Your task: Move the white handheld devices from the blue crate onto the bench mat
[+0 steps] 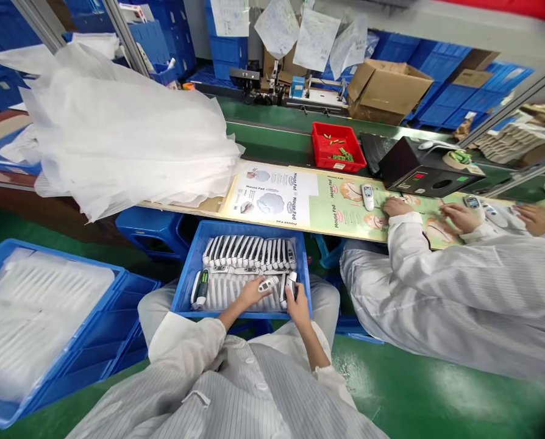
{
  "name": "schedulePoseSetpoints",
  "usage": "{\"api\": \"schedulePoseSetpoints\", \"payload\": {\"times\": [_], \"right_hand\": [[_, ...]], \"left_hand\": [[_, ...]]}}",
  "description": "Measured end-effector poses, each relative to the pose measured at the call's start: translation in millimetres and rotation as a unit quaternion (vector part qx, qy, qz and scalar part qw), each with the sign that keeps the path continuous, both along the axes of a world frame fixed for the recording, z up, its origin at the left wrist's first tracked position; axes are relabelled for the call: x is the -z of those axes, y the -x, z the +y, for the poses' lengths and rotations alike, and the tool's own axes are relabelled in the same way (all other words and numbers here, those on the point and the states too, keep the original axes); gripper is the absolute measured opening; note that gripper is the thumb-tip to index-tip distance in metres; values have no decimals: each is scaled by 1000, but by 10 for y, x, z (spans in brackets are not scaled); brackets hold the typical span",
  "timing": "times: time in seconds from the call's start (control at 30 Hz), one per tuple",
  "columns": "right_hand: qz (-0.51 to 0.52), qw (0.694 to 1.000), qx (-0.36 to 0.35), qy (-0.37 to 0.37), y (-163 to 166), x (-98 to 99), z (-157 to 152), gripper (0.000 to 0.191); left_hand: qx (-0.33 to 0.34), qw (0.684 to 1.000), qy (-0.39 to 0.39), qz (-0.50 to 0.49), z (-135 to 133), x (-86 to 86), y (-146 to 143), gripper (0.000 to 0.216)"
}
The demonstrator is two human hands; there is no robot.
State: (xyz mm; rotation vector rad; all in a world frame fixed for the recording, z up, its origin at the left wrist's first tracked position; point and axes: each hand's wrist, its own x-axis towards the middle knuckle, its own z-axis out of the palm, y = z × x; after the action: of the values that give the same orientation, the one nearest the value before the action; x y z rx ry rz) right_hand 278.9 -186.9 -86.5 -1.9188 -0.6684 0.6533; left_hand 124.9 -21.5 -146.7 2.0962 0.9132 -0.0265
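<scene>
A blue crate (185, 268) rests on my lap, packed with rows of white handheld thermometers (249, 251) that have small dark displays. My left hand (252, 292) is closed on one white thermometer (267, 284), held tilted above the lower row with its display upward. At the right end of that row, my right hand (299, 305) wraps round another thermometer (291, 280), which stands nearly upright by the crate wall. A thermometer with a lit green display (202, 285) stands at the left end. Translucent white wrapping covers part of the lower row.
White foam sheets (130, 128) are piled on the bench. A second blue crate (112, 274) stands at left. To my right, a co-worker's hands (397, 207) rest on the bench near thermometers. A red bin (318, 146) with green batteries and a black box (419, 171) sit beyond.
</scene>
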Motion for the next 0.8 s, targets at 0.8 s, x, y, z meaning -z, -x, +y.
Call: {"api": "schedulePoseSetpoints", "payload": {"times": [0.8], "right_hand": [[-233, 970, 0, 73, -1693, -1647, 2761, 80]], "left_hand": [[-155, 968, 24, -196, 2299, -2259, -1715, 57]]}}
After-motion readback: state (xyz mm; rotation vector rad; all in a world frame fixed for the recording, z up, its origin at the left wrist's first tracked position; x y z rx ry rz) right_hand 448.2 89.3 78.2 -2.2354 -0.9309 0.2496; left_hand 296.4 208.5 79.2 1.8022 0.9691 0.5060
